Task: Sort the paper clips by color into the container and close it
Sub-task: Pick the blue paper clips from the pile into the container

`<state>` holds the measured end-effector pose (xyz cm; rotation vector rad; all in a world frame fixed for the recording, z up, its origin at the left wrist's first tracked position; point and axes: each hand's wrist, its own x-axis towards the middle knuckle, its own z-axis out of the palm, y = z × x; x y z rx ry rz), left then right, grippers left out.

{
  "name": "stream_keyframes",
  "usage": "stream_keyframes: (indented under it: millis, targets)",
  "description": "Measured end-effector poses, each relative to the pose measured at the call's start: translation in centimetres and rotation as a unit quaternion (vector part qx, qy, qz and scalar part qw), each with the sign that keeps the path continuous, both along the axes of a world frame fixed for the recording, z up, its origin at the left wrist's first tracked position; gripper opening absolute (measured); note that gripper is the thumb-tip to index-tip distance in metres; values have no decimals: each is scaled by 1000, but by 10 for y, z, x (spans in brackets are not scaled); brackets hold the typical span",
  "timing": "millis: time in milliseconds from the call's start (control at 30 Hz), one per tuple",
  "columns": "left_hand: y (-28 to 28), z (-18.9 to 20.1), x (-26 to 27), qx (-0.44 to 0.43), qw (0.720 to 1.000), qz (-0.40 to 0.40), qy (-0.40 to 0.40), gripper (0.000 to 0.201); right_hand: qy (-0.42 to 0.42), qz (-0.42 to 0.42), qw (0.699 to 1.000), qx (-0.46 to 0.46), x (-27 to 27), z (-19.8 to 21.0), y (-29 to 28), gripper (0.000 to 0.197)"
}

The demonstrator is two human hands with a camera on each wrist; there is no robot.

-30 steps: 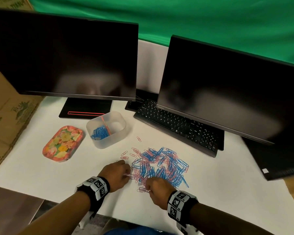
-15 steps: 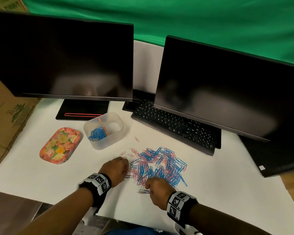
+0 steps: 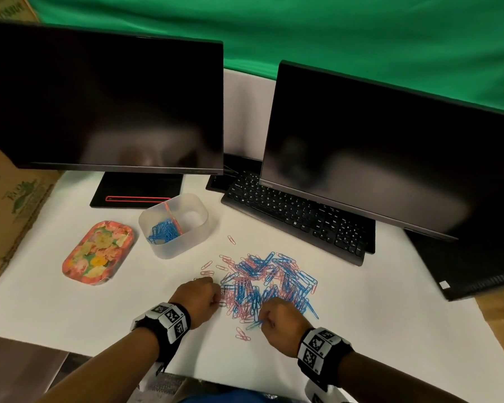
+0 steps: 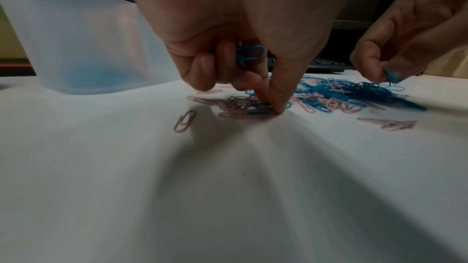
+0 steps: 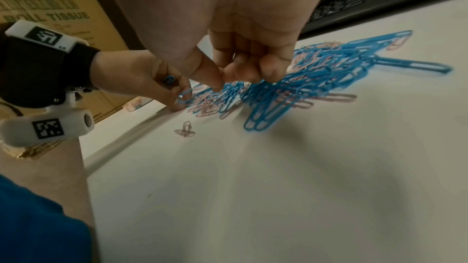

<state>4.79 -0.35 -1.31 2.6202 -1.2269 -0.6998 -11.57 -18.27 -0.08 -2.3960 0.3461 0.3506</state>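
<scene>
Pinching a blue clip at the near left edge of the paper-clip pile [image 3: 269, 286], the left hand [image 3: 198, 299] keeps more blue clips [image 4: 249, 54] tucked under its curled fingers. Curled at the pile's near edge, the right hand [image 3: 280, 322] pinches a blue clip [image 3: 253, 325]. Beyond the pile's left side stands the open container [image 3: 173, 223], with bare white table [image 3: 85, 309] between.

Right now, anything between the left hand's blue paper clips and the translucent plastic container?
Nothing visible. Bare white table separates the left hand, holding blue paper clips, from the translucent plastic container, which is open-topped.
</scene>
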Motion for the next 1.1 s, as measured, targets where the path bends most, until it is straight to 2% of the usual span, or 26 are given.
stream_keyframes:
  millis: [133,267,367,533,667,867,933,1000,1100]
  targets:
    - [-3,4,1,-6,1000,0,4,9,-25,-25,999,16,1,4,-3,15]
    - [0,12,7,-37,997,52,41,10,-10,-72,995,71,6,8,-6,16]
    - [4,14,12,-62,988,102,94,17,-4,-126,983,131,9,9,-10,22]
    - [6,16,20,-110,972,139,152,19,-35,-201,960,192,15,19,-19,11]
    - [6,13,23,-135,959,164,189,22,-64,-266,919,285,23,26,-27,20]
    - [4,14,27,-140,940,187,248,29,-61,-320,862,389,30,35,-32,23]
    - [0,18,27,-156,915,228,294,28,-44,-331,850,408,29,35,-35,22]
    - [-4,23,28,-184,863,294,367,24,-17,-355,838,414,26,35,-39,21]
    - [-10,27,28,-236,780,354,459,16,26,-395,803,445,22,32,-42,17]
